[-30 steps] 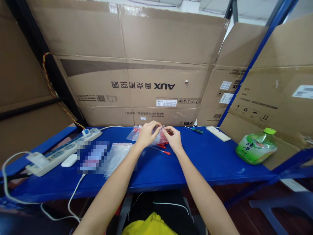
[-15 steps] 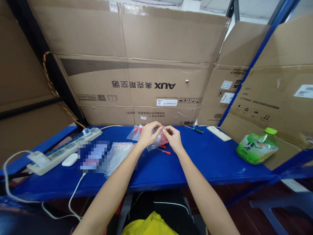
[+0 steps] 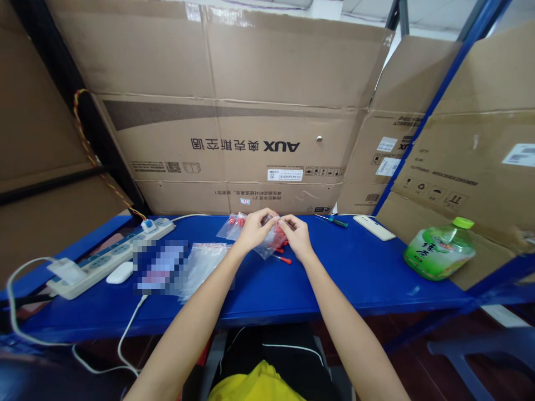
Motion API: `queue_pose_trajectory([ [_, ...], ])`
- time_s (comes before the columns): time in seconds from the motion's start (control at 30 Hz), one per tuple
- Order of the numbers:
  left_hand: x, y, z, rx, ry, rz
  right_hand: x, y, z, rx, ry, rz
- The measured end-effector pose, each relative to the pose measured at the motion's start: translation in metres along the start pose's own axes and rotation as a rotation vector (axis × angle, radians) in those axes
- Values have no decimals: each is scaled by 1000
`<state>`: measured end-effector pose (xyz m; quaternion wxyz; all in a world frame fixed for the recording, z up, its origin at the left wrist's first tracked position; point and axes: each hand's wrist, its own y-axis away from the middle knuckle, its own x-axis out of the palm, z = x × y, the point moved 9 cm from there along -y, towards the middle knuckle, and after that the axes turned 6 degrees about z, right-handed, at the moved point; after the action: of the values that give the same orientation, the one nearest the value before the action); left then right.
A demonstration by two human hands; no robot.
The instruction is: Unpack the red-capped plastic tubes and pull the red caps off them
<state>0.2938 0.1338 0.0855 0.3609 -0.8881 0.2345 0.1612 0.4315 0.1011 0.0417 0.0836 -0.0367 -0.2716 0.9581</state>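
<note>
My left hand and my right hand meet at the top edge of a clear zip bag, fingertips pinched on it. The bag hangs below my fingers, tilted, and its contents are hard to make out. Just under my right hand, a small red-handled screwdriver-like piece lies on the blue table, with more red pieces partly hidden behind the bag. Filled bags with red-ended items lie beyond my left hand. A stack of flat clear zip bags rests by my left forearm.
Left on the blue table are a power strip, a white earphone-like case and a blurred phone. To the right lie a green screwdriver, a white power bank-like block and a green bottle. Cardboard walls the back.
The bag between my hands has shifted slightly and its lower corner now hangs more toward the middle. Both hands stay in nearly the same place.
</note>
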Motion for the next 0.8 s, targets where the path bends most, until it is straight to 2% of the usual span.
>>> queue_pose_trajectory([
  [0.17, -3, 0, 4, -44, 18, -39, -1, 0, -2, 25, -29, -27],
  [0.33, -9, 0, 10, -89, 154, -94, -3, 1, -5, 75, -22, -48],
  [0.57, -3, -2, 9, -88, 138, 14, -7, 2, 1, 18, -35, -56],
  [0.8, -2, -1, 7, -94, 164, 16, -3, 2, 4, 5, -87, -44],
])
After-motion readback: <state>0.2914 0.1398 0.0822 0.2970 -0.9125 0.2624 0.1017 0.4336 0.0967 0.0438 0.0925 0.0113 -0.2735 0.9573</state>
